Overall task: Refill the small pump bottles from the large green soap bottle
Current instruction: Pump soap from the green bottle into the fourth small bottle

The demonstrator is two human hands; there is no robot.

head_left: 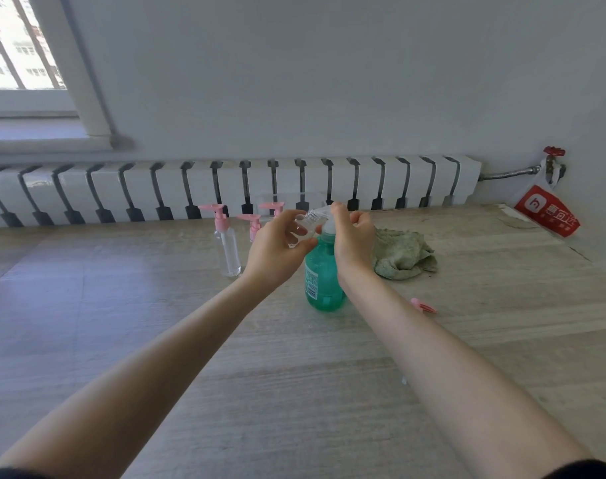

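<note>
The large green soap bottle stands upright on the wooden table, its white pump head under my right hand, which presses down on top of it. My left hand grips a small clear bottle with no pump on it, tilted with its threaded mouth at the pump's spout. A clear small bottle with a pink pump stands to the left. Two more pink-pumped bottles stand behind my left hand, partly hidden. A loose pink pump lies on the table to the right.
A crumpled green cloth lies just right of the green bottle. A white radiator runs along the wall behind the table. A red and white bag hangs from a valve at the far right. A window is at upper left.
</note>
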